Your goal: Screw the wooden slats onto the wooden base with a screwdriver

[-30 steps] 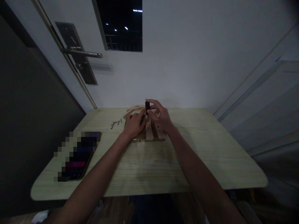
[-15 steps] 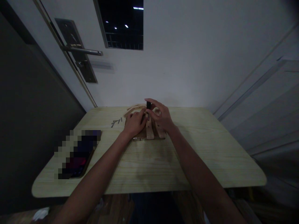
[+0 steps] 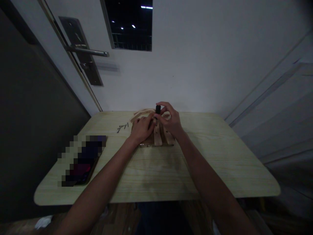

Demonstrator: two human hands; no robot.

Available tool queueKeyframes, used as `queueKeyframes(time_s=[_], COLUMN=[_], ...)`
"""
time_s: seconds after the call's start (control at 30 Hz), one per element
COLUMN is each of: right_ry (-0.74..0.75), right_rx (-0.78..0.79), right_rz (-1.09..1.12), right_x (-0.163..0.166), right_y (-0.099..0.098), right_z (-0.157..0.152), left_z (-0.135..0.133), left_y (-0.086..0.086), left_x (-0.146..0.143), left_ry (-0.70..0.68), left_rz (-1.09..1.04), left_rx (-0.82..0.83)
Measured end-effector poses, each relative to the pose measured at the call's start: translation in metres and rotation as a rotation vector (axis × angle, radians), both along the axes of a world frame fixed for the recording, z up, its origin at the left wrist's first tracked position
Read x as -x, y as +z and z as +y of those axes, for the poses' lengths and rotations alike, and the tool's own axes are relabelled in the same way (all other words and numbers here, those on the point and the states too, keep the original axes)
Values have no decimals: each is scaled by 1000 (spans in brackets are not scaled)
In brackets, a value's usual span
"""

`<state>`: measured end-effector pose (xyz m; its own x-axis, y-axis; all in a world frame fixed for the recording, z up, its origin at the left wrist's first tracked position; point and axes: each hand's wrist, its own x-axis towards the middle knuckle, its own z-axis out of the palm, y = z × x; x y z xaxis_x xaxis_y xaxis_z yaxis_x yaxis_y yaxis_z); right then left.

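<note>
A short black-handled screwdriver [image 3: 158, 109] stands nearly upright in the fingers of my right hand [image 3: 172, 120], above the far end of a pale wooden strip [image 3: 157, 137]. My left hand [image 3: 142, 129] lies over the left part of the work, its thumb and forefinger closed about that strip's far end. The screwdriver's tip is hidden by my fingers. A second wooden strip [image 3: 168, 137] with a small dark hole lies to the right. Both rest on a brown, shiny-edged flat piece [image 3: 148, 141]. Curved thin wooden pieces [image 3: 139, 113] lie behind my left hand.
Several dark screws [image 3: 121, 126] lie loose left of my left hand. A phone [image 3: 84, 161], partly pixelated, is on the left of the wood-grain table [image 3: 220, 163]. A white door [image 3: 195, 65] with a metal handle [image 3: 90, 52] rises just behind the table.
The screwdriver's top has shifted slightly right, and the right hand's fingers have turned about it. My left hand stays in place. The whole view has tilted a little.
</note>
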<state>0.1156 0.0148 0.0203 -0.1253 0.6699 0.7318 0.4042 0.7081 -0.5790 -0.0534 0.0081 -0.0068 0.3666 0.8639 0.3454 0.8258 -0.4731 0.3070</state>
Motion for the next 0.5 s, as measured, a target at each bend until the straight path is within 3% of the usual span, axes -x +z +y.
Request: queueKeyframes(time_s=[0.2, 0.5], right_ry=[107, 89], right_rx=[-54, -47], right_rz=[8, 58], right_x=[0, 4], right_y=[2, 1], right_z=[0, 0], left_z=[0, 1], left_y=[0, -2], left_x=[1, 0], left_ry=[-2, 2], left_rz=[-14, 7], left_rx=[-1, -20])
